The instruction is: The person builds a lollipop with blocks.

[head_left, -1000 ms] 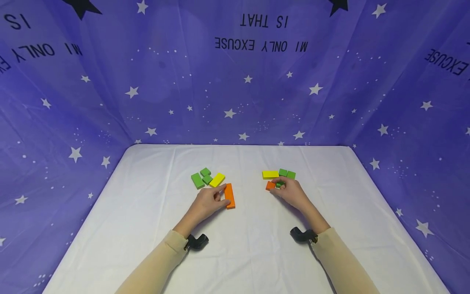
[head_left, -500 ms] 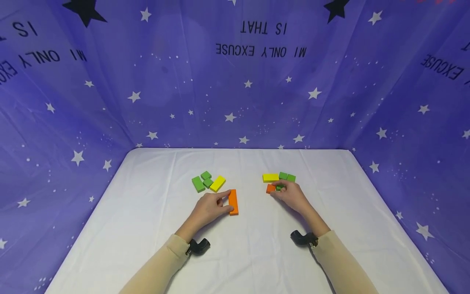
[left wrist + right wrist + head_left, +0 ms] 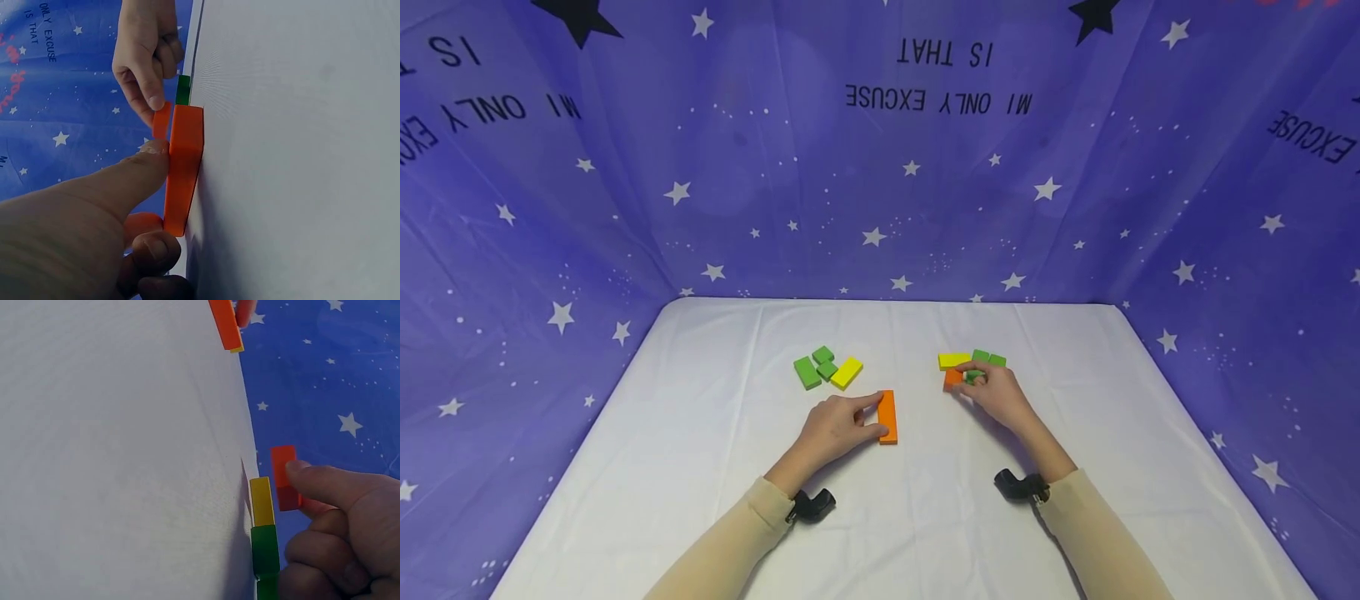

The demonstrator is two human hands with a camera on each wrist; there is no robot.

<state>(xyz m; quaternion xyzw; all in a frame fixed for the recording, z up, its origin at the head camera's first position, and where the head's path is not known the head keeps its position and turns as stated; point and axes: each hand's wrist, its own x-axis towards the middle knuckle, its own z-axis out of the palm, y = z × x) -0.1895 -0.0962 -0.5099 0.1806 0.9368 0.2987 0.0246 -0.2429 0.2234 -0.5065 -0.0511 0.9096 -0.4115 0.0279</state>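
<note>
A long orange block (image 3: 888, 417) is pinched between the thumb and forefinger of a person's left hand (image 3: 837, 429) near the middle of a table covered in white cloth (image 3: 925, 533); whether the block is resting on the cloth or held just above it cannot be told. A small orange block (image 3: 952, 380) is grasped between the thumb and forefinger of the right hand (image 3: 1000, 395), and in the right wrist view it is seen raised clear of the cloth. The two orange blocks are held apart, with bare cloth between them. Just beyond the small orange block, a yellow block (image 3: 954, 362) is laid flat, with two green blocks (image 3: 988, 358) set beside it on the person's right; another green block (image 3: 974, 377) is partly covered by the right hand's fingers. Beyond the left hand, a second yellow block (image 3: 847, 373) is grouped with three green pieces (image 3: 807, 373) (one larger than the other two). Black devices (image 3: 811, 505) are worn at both wrists, by the cuffs of beige sleeves (image 3: 722, 542). The table is backed by a purple curtain (image 3: 820, 167) printed with white stars and inverted lettering.
</note>
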